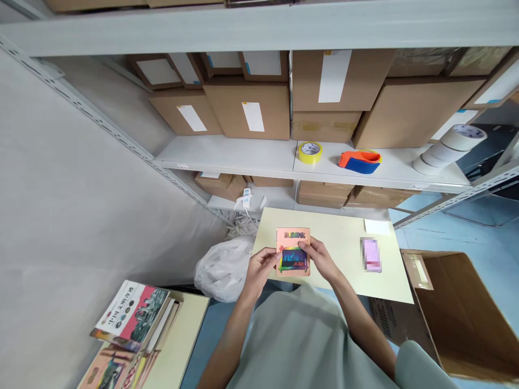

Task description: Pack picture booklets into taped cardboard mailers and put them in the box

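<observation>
A small pink book (287, 270) with a dark, rainbow-edged picture on its cover is held up over the near edge of the pale yellow table (332, 232). My left hand (261, 266) grips its left edge, thumb on the front and fingers behind. On the right edge, my right hand (320, 259) has its thumb pressed on the cover, with the other fingers mostly hidden behind. The cover faces me. Further right on the tabletop lies a blurred pink item (371, 255), and a white sheet (377, 226) rests near the back edge.
A shelf (243, 156) with cardboard boxes, yellow tape (310, 152), a tape dispenser (360, 161) and white rolls (450, 148) stands ahead. An open carton (466, 313) is at right. Stacked books (132, 313) sit lower left; a white plastic bag (225, 267) is beside the table.
</observation>
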Tool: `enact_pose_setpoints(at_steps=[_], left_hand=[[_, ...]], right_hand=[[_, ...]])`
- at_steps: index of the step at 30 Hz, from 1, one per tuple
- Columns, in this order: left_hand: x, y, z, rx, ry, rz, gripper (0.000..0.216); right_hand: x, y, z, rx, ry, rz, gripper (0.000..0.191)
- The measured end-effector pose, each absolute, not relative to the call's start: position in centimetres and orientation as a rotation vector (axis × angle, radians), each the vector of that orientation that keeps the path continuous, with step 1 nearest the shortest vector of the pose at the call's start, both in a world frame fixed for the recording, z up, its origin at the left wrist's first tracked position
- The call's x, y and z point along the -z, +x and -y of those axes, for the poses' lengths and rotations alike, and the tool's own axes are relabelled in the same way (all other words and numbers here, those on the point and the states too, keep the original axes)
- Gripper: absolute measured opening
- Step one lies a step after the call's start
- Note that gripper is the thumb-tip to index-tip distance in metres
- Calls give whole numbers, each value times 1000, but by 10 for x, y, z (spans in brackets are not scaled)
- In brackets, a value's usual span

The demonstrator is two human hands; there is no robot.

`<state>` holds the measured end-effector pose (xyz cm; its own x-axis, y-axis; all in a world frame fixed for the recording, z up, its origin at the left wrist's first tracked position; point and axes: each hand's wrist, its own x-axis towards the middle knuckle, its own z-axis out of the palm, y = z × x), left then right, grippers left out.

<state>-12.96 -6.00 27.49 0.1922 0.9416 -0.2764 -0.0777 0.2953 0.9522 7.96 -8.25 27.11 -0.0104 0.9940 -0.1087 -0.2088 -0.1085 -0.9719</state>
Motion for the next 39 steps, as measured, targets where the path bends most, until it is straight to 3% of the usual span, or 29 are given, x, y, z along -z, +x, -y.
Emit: enact_pose_setpoints(at_steps=[6, 9, 19, 23, 29, 33, 39], left_hand=[[-273, -123, 55, -1040, 973, -1199, 42], [-272, -121, 53, -1094, 969, -1285, 40], [-271, -86, 73, -1079, 1169, -1181, 35], [-270, -84, 73, -970, 1210, -1113, 44], [-266, -110, 49, -1083, 1058, -1209, 58], [-272, -126, 43, -913, 1011, -1086, 54], [-284, -130, 50, -934, 1093, -1120, 43]], right_hand=[[-261, 81, 75, -1056, -1334, 931, 56], [-258, 78, 78, -934, -1435, 919, 49], [-255, 40, 88, -1094, -1345, 959, 55], [-258, 61, 84, -1079, -1392, 970, 52], [-281, 89, 92, -1206, -1266, 962, 51], [-286, 89, 96, -1298, -1212, 949, 53], [-278, 86, 89, -1262, -1252, 1001, 51]])
